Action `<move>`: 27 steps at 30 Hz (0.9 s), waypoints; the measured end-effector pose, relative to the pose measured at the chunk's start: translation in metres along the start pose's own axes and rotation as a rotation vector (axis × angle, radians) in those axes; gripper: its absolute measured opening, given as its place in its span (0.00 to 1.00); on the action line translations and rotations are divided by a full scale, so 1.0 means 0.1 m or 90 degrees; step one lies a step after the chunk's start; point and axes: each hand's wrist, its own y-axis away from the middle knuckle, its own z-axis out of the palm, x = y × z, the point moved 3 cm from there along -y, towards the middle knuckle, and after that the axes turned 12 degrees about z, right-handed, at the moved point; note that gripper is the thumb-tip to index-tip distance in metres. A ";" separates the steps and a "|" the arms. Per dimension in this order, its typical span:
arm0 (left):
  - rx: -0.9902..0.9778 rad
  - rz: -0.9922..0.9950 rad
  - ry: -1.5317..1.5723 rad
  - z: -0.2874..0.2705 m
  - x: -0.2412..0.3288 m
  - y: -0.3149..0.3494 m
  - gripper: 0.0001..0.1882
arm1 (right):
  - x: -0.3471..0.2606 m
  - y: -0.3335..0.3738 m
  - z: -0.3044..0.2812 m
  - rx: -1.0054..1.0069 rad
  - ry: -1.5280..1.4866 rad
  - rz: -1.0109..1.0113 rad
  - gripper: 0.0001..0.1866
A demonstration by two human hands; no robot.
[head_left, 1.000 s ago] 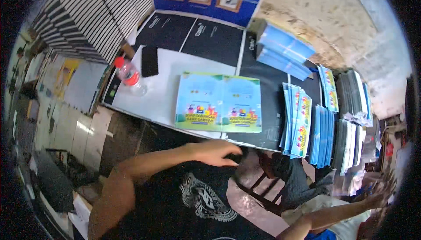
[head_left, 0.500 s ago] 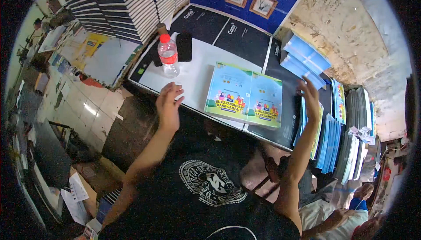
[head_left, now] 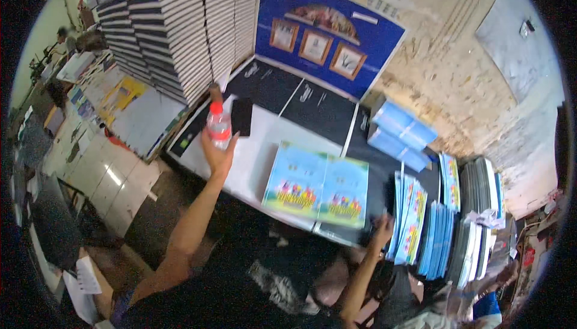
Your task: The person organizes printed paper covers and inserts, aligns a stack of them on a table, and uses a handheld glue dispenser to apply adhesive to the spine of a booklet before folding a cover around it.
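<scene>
My left hand [head_left: 218, 153] is wrapped around a clear plastic bottle [head_left: 218, 126] with a red cap, held upright over the left part of the white table [head_left: 257, 154]. A black phone [head_left: 241, 116] lies just right of the bottle. An open colourful book cover [head_left: 317, 184] lies flat in the middle of the table. My right hand [head_left: 381, 228] rests at the table's near edge, beside the upright stack of colourful booklets [head_left: 410, 222]; its fingers look curled and hold nothing that I can see.
Tall stacks of dark-edged books [head_left: 174, 28] rise at the back left. Black sheets [head_left: 300, 103] and a blue framed panel [head_left: 327, 37] stand behind. Blue packets [head_left: 399, 133] and more booklet piles [head_left: 463, 221] fill the right. Tiled floor [head_left: 102, 172] lies to the left.
My left hand went from the table edge up to the bottle and gripped it. My right hand dropped from the booklets to the table's near edge. The view tilted upward.
</scene>
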 end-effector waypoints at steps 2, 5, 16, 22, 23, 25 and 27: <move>-0.019 -0.014 -0.069 -0.02 -0.13 0.05 0.37 | -0.08 0.15 0.14 0.139 0.139 -0.190 0.18; 0.086 -0.021 -0.106 -0.53 0.05 -0.21 0.34 | -0.91 0.30 0.34 0.102 0.127 -0.008 0.15; 0.167 0.088 -0.201 -1.06 -1.13 -1.79 0.30 | -0.58 0.17 0.19 0.068 0.068 0.069 0.18; 0.077 -0.048 -0.277 -0.88 -1.99 -1.67 0.37 | -0.48 0.20 0.12 0.085 0.142 0.027 0.18; 0.032 -0.067 -0.267 -0.78 -2.02 -1.62 0.39 | -0.46 0.19 0.09 0.069 0.136 0.047 0.18; -0.013 -0.037 -0.180 -0.71 -2.01 -1.60 0.45 | -0.14 0.07 -0.08 0.006 -0.044 0.080 0.17; -0.024 -0.217 -0.508 -1.35 -2.37 -1.36 0.62 | -0.34 -0.03 0.20 -0.095 0.072 0.127 0.18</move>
